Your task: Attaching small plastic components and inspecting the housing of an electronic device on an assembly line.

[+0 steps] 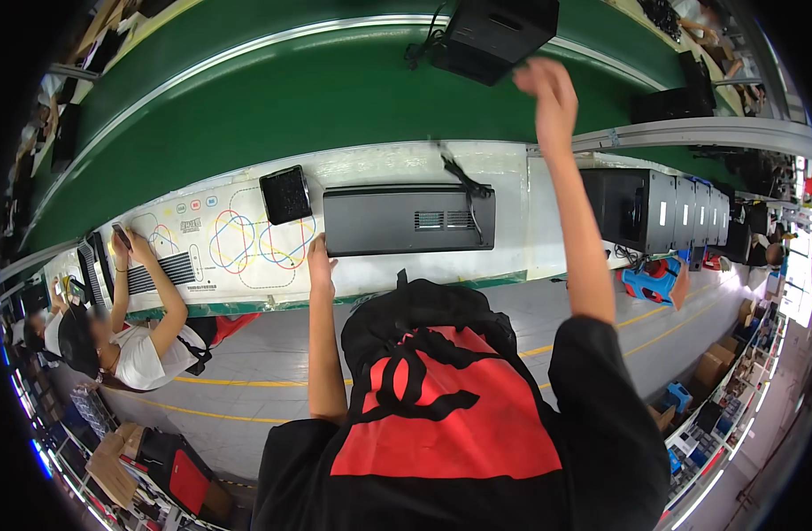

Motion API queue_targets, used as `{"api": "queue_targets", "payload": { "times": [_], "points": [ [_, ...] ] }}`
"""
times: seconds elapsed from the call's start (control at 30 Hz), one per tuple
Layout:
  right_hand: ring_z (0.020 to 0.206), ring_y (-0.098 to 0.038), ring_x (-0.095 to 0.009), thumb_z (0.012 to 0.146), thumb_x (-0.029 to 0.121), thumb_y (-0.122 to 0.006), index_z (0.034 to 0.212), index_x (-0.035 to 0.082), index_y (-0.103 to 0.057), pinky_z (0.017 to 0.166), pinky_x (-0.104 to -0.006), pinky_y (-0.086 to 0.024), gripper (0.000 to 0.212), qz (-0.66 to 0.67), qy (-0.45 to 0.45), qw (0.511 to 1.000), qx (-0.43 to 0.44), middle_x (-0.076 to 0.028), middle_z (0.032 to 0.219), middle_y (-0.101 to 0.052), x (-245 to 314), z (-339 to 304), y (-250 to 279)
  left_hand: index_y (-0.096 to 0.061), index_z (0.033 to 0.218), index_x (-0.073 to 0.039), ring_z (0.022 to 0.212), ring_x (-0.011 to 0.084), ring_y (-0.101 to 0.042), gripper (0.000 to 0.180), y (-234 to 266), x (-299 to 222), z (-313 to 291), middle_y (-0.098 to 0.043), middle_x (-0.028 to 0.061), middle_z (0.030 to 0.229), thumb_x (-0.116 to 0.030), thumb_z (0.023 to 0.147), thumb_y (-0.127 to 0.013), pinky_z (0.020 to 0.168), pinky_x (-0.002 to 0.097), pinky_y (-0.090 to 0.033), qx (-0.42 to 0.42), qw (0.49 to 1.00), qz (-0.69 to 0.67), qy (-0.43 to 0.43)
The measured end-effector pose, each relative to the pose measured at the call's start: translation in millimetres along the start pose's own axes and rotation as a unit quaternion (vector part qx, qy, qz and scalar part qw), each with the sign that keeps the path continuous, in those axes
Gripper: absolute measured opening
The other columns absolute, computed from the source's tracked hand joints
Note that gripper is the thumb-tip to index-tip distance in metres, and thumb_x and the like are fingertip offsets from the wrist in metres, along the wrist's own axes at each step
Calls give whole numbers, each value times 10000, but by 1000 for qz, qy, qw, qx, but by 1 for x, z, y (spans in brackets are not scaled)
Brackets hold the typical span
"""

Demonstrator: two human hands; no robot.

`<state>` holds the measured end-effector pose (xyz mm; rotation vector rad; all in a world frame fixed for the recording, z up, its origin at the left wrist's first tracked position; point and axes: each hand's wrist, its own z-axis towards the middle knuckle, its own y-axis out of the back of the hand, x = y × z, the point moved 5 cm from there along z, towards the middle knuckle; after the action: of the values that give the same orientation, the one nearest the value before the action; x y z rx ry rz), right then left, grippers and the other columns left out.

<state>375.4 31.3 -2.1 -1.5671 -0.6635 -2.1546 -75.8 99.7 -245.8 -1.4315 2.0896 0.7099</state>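
Note:
A long dark grey box-shaped appliance (370, 221) with slotted vents lies on the white bench in front of me. My left hand (321, 264) grips its left end, fingers along the side and thumb at the near edge. A black power cord (466, 180) lies over its right part. My right hand (552, 96) is stretched far forward with its fingers extended, holding nothing that I can see. Its fingertips are beside the lower corner of a black box-shaped unit (494, 40) on the green surface; whether they touch it I cannot tell.
A small black open tray (286, 195) stands left of the appliance. Several similar dark units (658, 212) line up at the right. A metal rail (680, 134) runs beyond my right arm. At the left, another person (149, 327) holds a small dark object. A blue stool (651, 281) stands behind the bench's right.

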Motion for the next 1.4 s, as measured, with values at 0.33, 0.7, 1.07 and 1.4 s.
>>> {"api": "queue_targets", "payload": {
  "times": [0.33, 0.7, 1.07, 1.4],
  "points": [
    [1189, -478, -211, 918, 568, -453, 1346, 26, -462, 1022, -316, -348, 690, 106, -501, 859, 3, -90, 1317, -512, -188, -220, 30, -370, 1379, 86, 1318, 257, -381, 719, -18, -45, -5, -422, 181, 1418, -496, 962, -442, 1091, 303, -257, 85, 988, 49, -122],
    [1267, -413, -213, 919, 630, -402, 1408, 16, -375, 1073, -318, -298, 786, 66, -511, 855, 63, -91, 1415, -420, -189, -171, -3, -387, 1377, 62, 1296, 284, -419, 700, -31, -64, 35, -448, 211, 1392, -511, 974, -396, 1091, 321, -273, 49, 977, 72, -195],
    [1122, -560, -232, 923, 277, -502, 1356, 88, -418, 972, -360, -375, 481, 21, -434, 900, -43, -130, 1219, -590, -179, -261, 65, -545, 1221, -2, 1002, 390, -541, 479, 26, -65, 142, -512, 211, 1111, -217, 819, -692, 870, 439, -462, -181, 821, 445, -309],
    [982, -612, -216, 886, 107, -550, 1226, 40, -497, 883, -308, -434, 350, -43, -420, 899, -117, -141, 1049, -650, -150, -319, 115, -687, 908, -3, 791, 393, -634, 158, 50, -62, 169, -655, 224, 812, -87, 775, -681, 729, 411, -506, -173, 842, 341, -380]
  ]
}}
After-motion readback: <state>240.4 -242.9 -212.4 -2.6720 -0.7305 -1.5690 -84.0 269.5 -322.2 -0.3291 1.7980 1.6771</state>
